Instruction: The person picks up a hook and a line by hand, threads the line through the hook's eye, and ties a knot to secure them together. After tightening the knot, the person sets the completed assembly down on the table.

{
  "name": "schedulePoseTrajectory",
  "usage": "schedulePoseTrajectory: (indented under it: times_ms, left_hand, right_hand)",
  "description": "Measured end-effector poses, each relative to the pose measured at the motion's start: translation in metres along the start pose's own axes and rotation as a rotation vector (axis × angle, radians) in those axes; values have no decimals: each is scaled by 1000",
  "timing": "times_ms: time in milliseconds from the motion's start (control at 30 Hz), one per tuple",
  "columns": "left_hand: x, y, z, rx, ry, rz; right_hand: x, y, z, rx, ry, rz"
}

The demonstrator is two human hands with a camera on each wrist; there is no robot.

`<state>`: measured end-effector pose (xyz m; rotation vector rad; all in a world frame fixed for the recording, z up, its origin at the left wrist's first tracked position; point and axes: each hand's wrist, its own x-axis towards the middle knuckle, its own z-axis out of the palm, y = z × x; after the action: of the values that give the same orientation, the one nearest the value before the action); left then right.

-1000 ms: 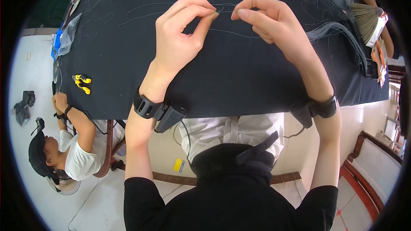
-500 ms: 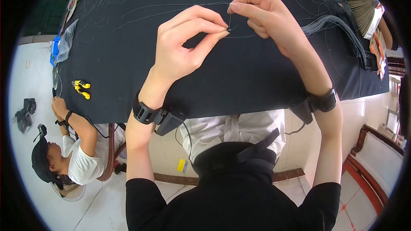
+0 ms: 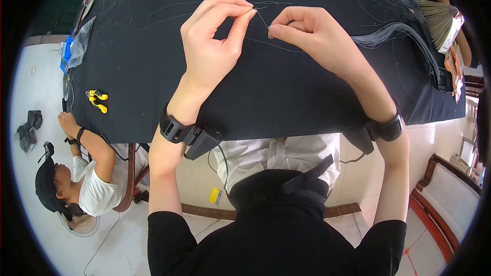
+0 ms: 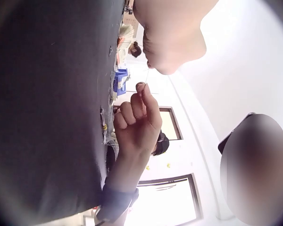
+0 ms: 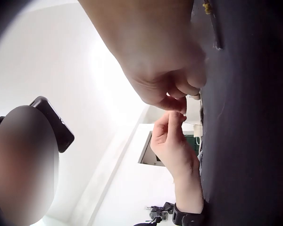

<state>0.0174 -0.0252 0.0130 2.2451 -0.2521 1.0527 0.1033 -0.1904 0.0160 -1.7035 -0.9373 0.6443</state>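
Over the black-covered table (image 3: pixel 286 92), my left hand (image 3: pixel 212 43) pinches a thin grey thread between thumb and index fingertip. A short length of the thread (image 3: pixel 262 19) runs down to my right hand (image 3: pixel 327 41), whose thumb and curled index finger pinch it lower and to the right. In the left wrist view a fine bit of thread (image 4: pixel 147 75) spans the small gap between the two hands' fingertips. Long tails of thread trail left from behind my left hand. Another strand (image 3: pixel 276 46) runs below both hands toward the right.
To the right lies a thick bundle of grey threads (image 3: pixel 394 29) beside a fanned brownish stack (image 3: pixel 434 20). Yellow-handled cutters (image 3: pixel 98 101) lie at the left. A clear plastic bag (image 3: pixel 82 43) is at the left edge, where another person (image 3: pixel 97 189) sits.
My left hand dipped down and right toward the right fingertips, then rose back up-left. My right hand has come down and slightly left, with the thread stretched slantwise between the hands.
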Motion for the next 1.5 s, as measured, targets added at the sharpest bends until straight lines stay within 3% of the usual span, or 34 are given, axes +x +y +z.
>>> schedulePoseTrajectory:
  times_ms: [200,600,700,867,1267,1500]
  left_hand:
    - [1,6,0,145,-80,110]
    - [-3,11,6,105,-200,196]
    - [-3,13,8,56,-211,182]
    - [-2,15,8,17,-210,176]
    - [-3,22,3,-85,-216,155]
    - [-2,15,7,-46,-167,200]
  right_hand:
    - [1,2,-1,63,14,-77]
    - [0,2,-1,85,-39,-168]
    - [-2,-6,-6,118,20,-98]
    - [0,-5,-12,538,46,157]
    - [1,0,-11,572,0,226]
    - [-3,-7,-12,549,51,148]
